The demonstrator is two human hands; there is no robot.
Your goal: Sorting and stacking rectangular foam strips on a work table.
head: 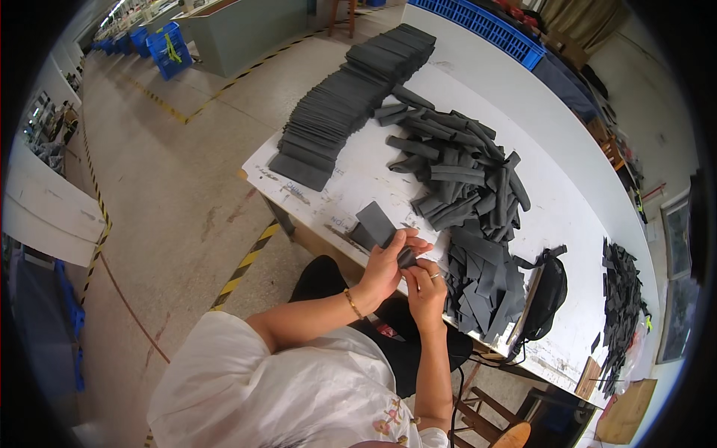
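My left hand [386, 263] grips a dark grey strip of flat material [376, 224], its far end sticking out past the thumb. Against the strip's near end, my right hand [427, 283], with a ring on one finger, pinches a small curled portion between thumb and fingertips. Just beyond my left hand another dark grey piece [361, 236] lies at the table edge. To the right of my hands sits a loose pile of flat dark pieces [484, 280]. Farther off is a heap of rolled or folded dark pieces [465, 162].
A long row of stacked dark pieces [341, 101] runs along the left of the white table [358, 173]. A black bag [546, 297] lies at right, with more dark scraps [619, 308] beyond. A blue crate [482, 28] stands at the back. A wooden stool [504, 431] is below.
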